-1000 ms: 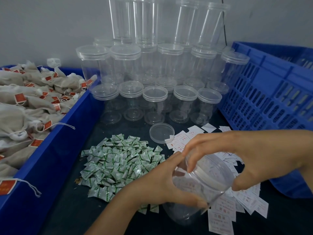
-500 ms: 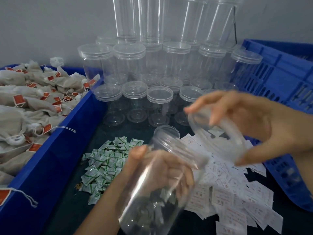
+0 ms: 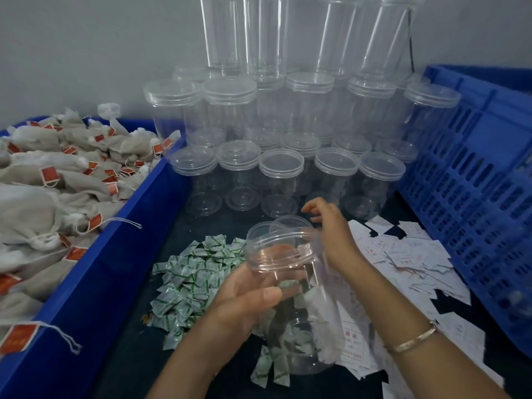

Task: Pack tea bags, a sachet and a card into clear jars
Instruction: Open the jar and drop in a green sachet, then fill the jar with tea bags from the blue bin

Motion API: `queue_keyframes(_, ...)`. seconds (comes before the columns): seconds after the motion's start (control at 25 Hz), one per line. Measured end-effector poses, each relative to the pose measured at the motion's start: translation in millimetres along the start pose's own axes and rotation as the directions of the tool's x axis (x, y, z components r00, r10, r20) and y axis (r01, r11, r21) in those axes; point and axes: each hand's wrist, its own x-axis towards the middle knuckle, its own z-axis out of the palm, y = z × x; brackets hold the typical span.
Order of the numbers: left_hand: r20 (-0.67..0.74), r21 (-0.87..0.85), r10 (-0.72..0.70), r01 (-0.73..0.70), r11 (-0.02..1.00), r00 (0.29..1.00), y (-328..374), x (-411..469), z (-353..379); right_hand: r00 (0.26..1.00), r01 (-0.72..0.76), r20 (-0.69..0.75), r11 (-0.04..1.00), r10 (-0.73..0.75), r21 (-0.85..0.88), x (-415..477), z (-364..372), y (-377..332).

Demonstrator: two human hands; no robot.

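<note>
All left-hand fingers (image 3: 266, 293) wrapped round clear jar (image 3: 302, 341)

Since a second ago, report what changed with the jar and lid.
The right hand took the lid off the jar and lowered it behind the jar. The left hand still grips the jar, now open. Sachets, cards and tea bags lie as before.

The light I see is soft and a bit dim, with a cool grey look. No hard shadows fall on the dark bench (image 3: 187, 234). Thin white shiny streaks run down the tall clear plastic jars (image 3: 259, 38) at the back. They lean outward near the top edge, bent by the wide lens. The blue plastic crate with slots (image 3: 475, 197) goes fuzzy low on the right. The open clear jar (image 3: 288, 240) in front looks a little smeared.
</note>
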Motion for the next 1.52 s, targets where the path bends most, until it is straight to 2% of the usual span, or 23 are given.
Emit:
queue_keyframes(0.08, -0.055, 0.027, -0.037, 0.038, 0.999, 0.998, 0.0, -3.5, -2.2, 0.996, 0.092, 0.035, 0.971, -0.086, -0.221, -6.0, 4.9, 1.4)
queue_keyframes(0.12, -0.063, 0.026, -0.05, 0.052, 0.998, 0.997, 0.2, -4.3, -2.0, 0.993, 0.112, 0.001, 0.97, -0.114, -0.217, -8.6, 3.3, 1.5)
queue_keyframes(0.16, -0.066, 0.03, -0.055, 0.057, 0.998, 0.996, 0.1, -5.3, -1.9, 0.988, 0.147, -0.027, 0.98, -0.152, -0.136, -20.4, -4.0, -1.4)
queue_keyframes(0.24, -0.076, 0.07, -0.029, 0.035, 0.997, 0.997, 4.6, -8.5, 2.7, 0.983, 0.182, -0.035, 0.966, -0.179, 0.182, -47.1, -17.9, -10.9)
queue_keyframes(0.28, -0.076, 0.108, -0.006, 0.014, 0.994, 0.997, 7.8, -9.6, 6.3, 0.979, 0.18, 0.029, 0.926, -0.201, 0.332, -60.2, -22.7, -14.4)
queue_keyframes(0.32, -0.073, 0.161, 0.011, 0.001, 0.987, 0.997, 11.4, -10.5, 11.3, 0.957, 0.178, 0.141, 0.894, -0.255, 0.412, -77.1, -26.6, -14.9)
queue_keyframes(0.4, -0.063, 0.304, 0.026, -0.006, 0.953, 0.998, 21.8, -12.4, 25.0, 0.881, 0.182, 0.325, 0.879, -0.345, 0.44, -107.7, -27.9, -17.8)
queue_keyframes(0.48, -0.05, 0.463, 0.015, 0.01, 0.886, 0.999, 34.3, -16.3, 39.3, 0.857, 0.23, 0.326, 0.862, -0.399, 0.451, -129.5, -26.9, -14.0)
queue_keyframes(0.56, -0.022, 0.668, -0.032, 0.039, 0.744, 0.999, 51.6, -21.4, 49.7, 0.893, 0.232, 0.235, 0.84, -0.384, 0.49, -141.8, -23.5, -10.6)
queue_keyframes(0.64, -0.07, 0.856, -0.101, 0.112, 0.505, 0.992, 73.6, -28.9, 48.7, 0.921, 0.244, 0.161, 0.848, -0.354, 0.47, -148.8, -13.8, -9.7)
queue_keyframes(0.68, -0.102, 0.903, -0.075, 0.124, 0.411, 0.992, 88.2, -33.7, 45.1, 0.935, 0.239, 0.128, 0.853, -0.332, 0.464, -152.9, -6.9, -7.9)
queue_keyframes(0.76, -0.118, 0.956, 0.099, 0.086, 0.281, 0.988, 120.6, -38.3, 30.9, 0.953, 0.254, 0.023, 0.833, -0.303, 0.491, -159.2, 6.8, 1.9)
queue_keyframes(0.84, -0.144, 0.979, 0.332, 0.086, 0.183, 0.932, 152.5, -33.0, 7.0, 0.944, 0.327, -0.097, 0.847, -0.317, 0.42, -164.4, 15.5, 10.5)
queue_keyframes(0.92, -0.258, 0.964, 0.454, 0.26, 0.058, 0.853, 177.2, -23.0, -31.1, 0.923, 0.383, -0.179, 0.863, -0.342, 0.329, -168.1, 21.8, 22.7)
queue_keyframes(1.0, -0.413, 0.871, 0.373, 0.48, -0.104, 0.831, 189.5, -19.9, -73.0, 0.91, 0.404, -0.222, 0.868, -0.35, 0.288, -169.3, 25.2, 32.4)
queue_keyframes(1.04, -0.457, 0.833, 0.264, 0.512, -0.209, 0.85, 190.6, -20.6, -88.3, 0.909, 0.402, -0.23, 0.872, -0.346, 0.278, -168.6, 26.3, 35.7)
queue_keyframes(1.12, -0.416, 0.819, 0.06, 0.403, -0.41, 0.907, 183.2, -25.5, -113.2, 0.909, 0.401, -0.23, 0.878, -0.347, 0.262, -167.2, 27.3, 39.5)
queue_keyframes(1.16, -0.357, 0.815, 0.042, 0.334, -0.473, 0.933, 178.0, -27.9, -120.9, 0.907, 0.407, -0.228, 0.876, -0.354, 0.259, -166.4, 27.5, 40.0)
queue_keyframes(1.24, -0.245, 0.817, 0.15, 0.287, -0.5, 0.958, 170.0, -32.1, -129.3, 0.899, 0.423, -0.23, 0.874, -0.372, 0.239, -165.5, 28.1, 40.9)
queue_keyframes(1.32, -0.197, 0.826, 0.266, 0.306, -0.473, 0.944, 163.6, -35.6, -133.4, 0.89, 0.442, -0.235, 0.868, -0.391, 0.227, -166.3, 28.6, 42.1)
queue_keyframes(1.44, -0.188, 0.899, 0.467, 0.343, -0.272, 0.864, 163.1, -36.5, -135.3, 0.884, 0.453, -0.248, 0.858, -0.397, 0.242, -166.9, 29.1, 43.7)
queue_keyframes(1.52, -0.231, 0.926, 0.634, 0.368, -0.091, 0.738, 170.0, -34.1, -125.1, 0.88, 0.462, -0.251, 0.851, -0.404, 0.249, -166.9, 29.8, 44.3)
